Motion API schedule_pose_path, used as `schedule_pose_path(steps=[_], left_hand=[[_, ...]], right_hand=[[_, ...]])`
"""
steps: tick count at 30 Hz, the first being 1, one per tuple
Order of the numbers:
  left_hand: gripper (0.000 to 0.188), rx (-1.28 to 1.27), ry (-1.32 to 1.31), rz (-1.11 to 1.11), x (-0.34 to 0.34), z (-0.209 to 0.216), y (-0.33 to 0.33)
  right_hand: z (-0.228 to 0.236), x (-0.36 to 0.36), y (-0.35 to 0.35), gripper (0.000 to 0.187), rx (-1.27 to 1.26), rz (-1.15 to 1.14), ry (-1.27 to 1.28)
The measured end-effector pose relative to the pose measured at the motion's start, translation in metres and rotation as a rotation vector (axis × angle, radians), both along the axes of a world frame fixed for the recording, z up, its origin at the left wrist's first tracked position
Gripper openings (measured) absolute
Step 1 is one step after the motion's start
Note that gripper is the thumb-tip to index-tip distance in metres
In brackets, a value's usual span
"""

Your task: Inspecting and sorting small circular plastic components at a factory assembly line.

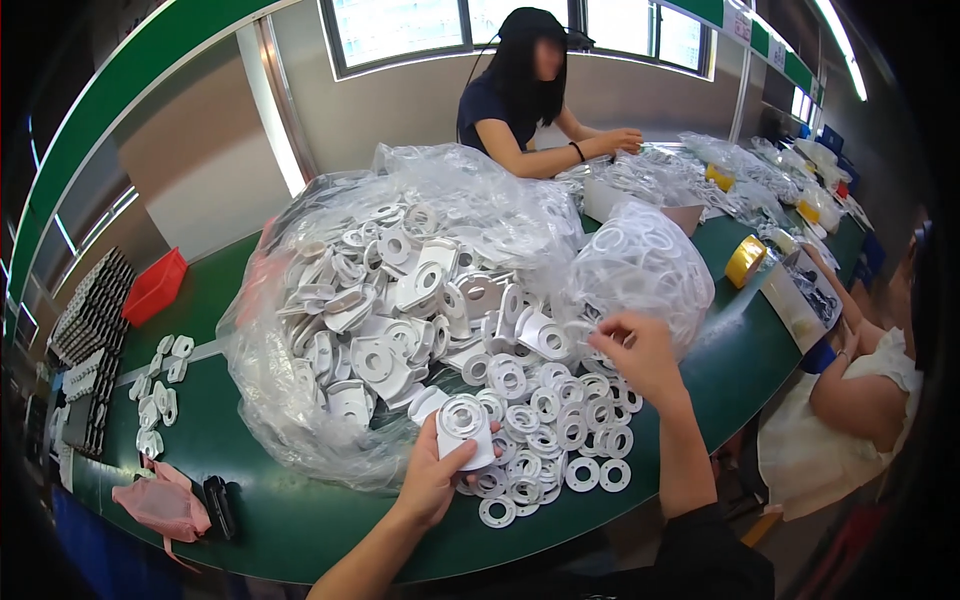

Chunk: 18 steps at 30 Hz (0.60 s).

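Observation:
My left hand (pixel 432 474) grips a white plastic bracket (pixel 464 430) with a round, ringed opening, its thumb across the lower face. Over the loose parts, my right hand (pixel 640 350) is closed in a pinch, with a translucent ring (pixel 578 334) at its fingertips, partly blending into the parts behind. Just beyond it stands a clear bag of translucent rings (pixel 640 262). White flat rings (pixel 572 430) lie heaped between my hands. Behind my left hand, a large open plastic bag (pixel 262 372) spills over with similar white brackets (pixel 384 362).
The green table (pixel 290 530) curves around me. At left are small white parts (pixel 152 410), a red bin (pixel 155 285), black stacked trays (pixel 92 305) and a pink pouch (pixel 165 502). Yellow tape (pixel 745 260) and a box (pixel 800 298) stand right. One person works opposite, another at right.

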<state>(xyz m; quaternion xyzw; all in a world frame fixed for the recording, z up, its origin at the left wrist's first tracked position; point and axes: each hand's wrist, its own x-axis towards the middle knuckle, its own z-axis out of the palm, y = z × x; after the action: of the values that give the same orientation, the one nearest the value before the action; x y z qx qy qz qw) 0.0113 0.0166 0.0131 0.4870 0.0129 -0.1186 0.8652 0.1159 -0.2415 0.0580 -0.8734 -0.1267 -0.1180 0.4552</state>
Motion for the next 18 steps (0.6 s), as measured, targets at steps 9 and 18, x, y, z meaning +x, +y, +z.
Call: schedule_pose_path(steps=[9,18], left_hand=[[0.050,0.041,-0.040,0.196,-0.001,-0.001,-0.008],[0.059,0.151,-0.159,0.293,-0.002,-0.001,-0.006]], right_hand=[[-0.035,-0.043,0.075,0.009,0.784,0.582,0.673],[-0.033,-0.047,0.079,0.026,0.600,0.623,0.590]])
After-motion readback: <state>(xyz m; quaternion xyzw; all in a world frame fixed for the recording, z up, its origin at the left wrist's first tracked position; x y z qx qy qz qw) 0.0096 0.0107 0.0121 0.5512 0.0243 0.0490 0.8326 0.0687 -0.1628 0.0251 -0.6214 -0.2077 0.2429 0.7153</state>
